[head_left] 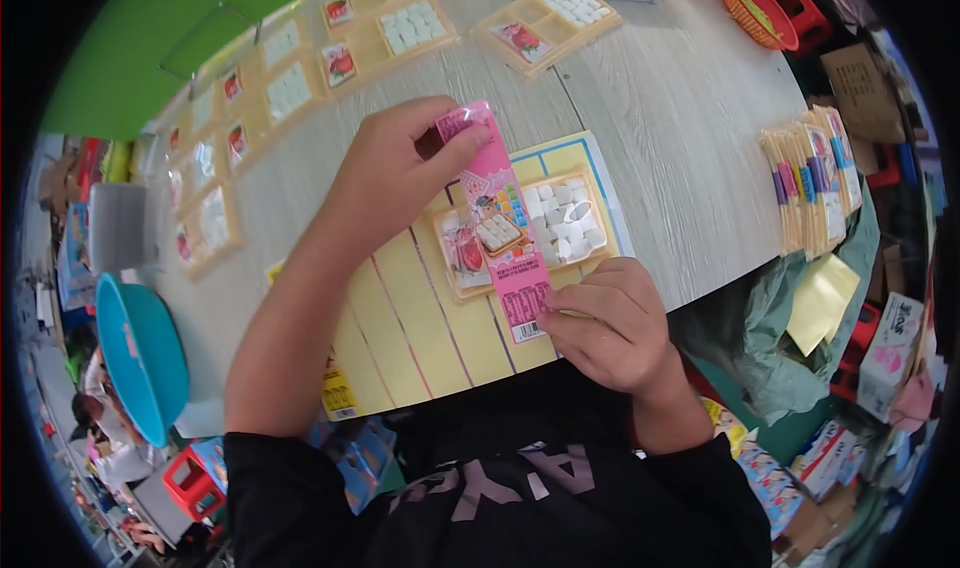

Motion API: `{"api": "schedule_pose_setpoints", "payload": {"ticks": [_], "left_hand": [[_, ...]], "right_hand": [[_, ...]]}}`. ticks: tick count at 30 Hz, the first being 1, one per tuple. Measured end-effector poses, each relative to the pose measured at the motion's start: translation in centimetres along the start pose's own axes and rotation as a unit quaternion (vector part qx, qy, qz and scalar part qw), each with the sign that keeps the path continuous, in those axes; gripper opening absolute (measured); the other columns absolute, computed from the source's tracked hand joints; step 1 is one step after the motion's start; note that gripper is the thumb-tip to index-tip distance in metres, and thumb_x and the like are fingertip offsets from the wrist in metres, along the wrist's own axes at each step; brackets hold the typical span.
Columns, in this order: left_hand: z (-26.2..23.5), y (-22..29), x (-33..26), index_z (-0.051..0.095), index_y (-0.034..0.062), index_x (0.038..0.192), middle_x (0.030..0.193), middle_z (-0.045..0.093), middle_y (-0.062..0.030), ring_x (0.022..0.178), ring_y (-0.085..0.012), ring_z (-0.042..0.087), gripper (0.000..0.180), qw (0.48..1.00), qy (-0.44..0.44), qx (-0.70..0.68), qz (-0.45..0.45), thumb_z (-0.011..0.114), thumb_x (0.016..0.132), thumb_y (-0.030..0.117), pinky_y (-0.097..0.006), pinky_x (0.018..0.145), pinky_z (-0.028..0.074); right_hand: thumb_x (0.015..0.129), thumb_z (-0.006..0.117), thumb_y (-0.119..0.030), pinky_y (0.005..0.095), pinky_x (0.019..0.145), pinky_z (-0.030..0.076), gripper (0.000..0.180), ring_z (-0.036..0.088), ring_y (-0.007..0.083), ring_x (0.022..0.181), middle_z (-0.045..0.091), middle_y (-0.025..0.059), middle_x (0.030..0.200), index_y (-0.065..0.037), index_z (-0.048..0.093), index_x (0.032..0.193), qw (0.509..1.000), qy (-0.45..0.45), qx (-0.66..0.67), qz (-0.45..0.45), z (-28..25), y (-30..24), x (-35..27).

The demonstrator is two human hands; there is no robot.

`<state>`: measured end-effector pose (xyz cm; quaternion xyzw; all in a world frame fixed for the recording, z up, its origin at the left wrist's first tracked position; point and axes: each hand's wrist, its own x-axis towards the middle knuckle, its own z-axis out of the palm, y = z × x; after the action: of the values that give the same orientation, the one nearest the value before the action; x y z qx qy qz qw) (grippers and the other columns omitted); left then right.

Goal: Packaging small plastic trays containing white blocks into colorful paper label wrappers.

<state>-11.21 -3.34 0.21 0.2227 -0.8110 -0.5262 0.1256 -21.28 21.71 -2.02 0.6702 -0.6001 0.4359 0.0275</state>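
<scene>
A long pink printed card strip (507, 230), with pictures and a barcode, is stretched between my two hands. My left hand (415, 163) pinches its far end, thumb on top. At the near end, the fingertips of my right hand (612, 330) close on the lower right corner. Under the strip sits a shallow cream tray (603, 254). White marshmallow-like pieces (565, 220) fill its right part, and a packet with a strawberry picture (463, 251) lies in its left part. The strip hides the tray's middle. The tray rests on a yellow sheet with coloured lines (400, 343).
Similar filled trays (413, 28) line the table's far and left sides. Banded stacks of cream trays (808, 183) stand at the right edge. A red basket (759, 10) is at the far right, a turquoise basin (143, 358) at the left. Green plastic sheeting (765, 358) hangs lower right.
</scene>
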Motion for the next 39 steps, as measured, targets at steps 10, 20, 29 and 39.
{"api": "schedule_pose_setpoints", "payload": {"ticks": [10, 20, 29, 39], "left_hand": [[0.6, -1.1, 0.4, 0.058, -0.0037, 0.085, 0.070, 0.051, -0.0057, 0.064, -0.0111, 0.046, 0.028, 0.985, 0.017, 0.144, 0.089, 0.070, 0.095, 0.019, -0.029, 0.059, 0.040], [1.0, -1.5, 0.3, 0.059, -0.0044, 0.087, 0.071, 0.049, -0.0087, 0.062, -0.0160, 0.045, 0.029, 0.980, 0.021, 0.159, 0.117, 0.070, 0.095, 0.022, -0.032, 0.058, 0.039], [1.4, -1.4, 0.1, 0.063, -0.0025, 0.089, 0.075, 0.054, -0.0122, 0.066, -0.0259, 0.053, 0.027, 0.951, 0.029, 0.267, 0.154, 0.069, 0.093, 0.023, -0.037, 0.062, 0.043], [1.6, -0.9, 0.1, 0.062, 0.0046, 0.081, 0.077, 0.061, -0.0117, 0.076, -0.0336, 0.060, 0.023, 0.926, 0.047, 0.323, 0.192, 0.066, 0.093, 0.024, -0.045, 0.070, 0.048]], "right_hand": [[0.062, 0.082, -0.004, 0.0381, 0.076, 0.050, 0.026, 0.061, 0.0216, 0.083, 0.070, 0.0020, 0.097, -0.010, 0.072, 0.085, 0.998, -0.053, -0.027, 0.024, 0.3, -0.1, 0.3], [0.062, 0.080, -0.004, 0.0379, 0.075, 0.051, 0.022, 0.061, 0.0210, 0.081, 0.069, 0.0011, 0.094, -0.011, 0.066, 0.077, 0.997, -0.061, -0.048, 0.015, 0.3, -0.2, 0.3], [0.061, 0.078, -0.005, 0.0378, 0.078, 0.051, 0.023, 0.060, 0.0203, 0.083, 0.069, -0.0001, 0.095, -0.012, 0.070, 0.081, 0.995, -0.070, -0.070, 0.006, 0.4, -0.3, 0.2], [0.062, 0.077, -0.005, 0.0389, 0.079, 0.051, 0.017, 0.062, 0.0216, 0.082, 0.069, 0.0014, 0.092, -0.009, 0.068, 0.077, 0.994, -0.089, -0.055, 0.029, 0.2, -0.4, 0.8]]}}
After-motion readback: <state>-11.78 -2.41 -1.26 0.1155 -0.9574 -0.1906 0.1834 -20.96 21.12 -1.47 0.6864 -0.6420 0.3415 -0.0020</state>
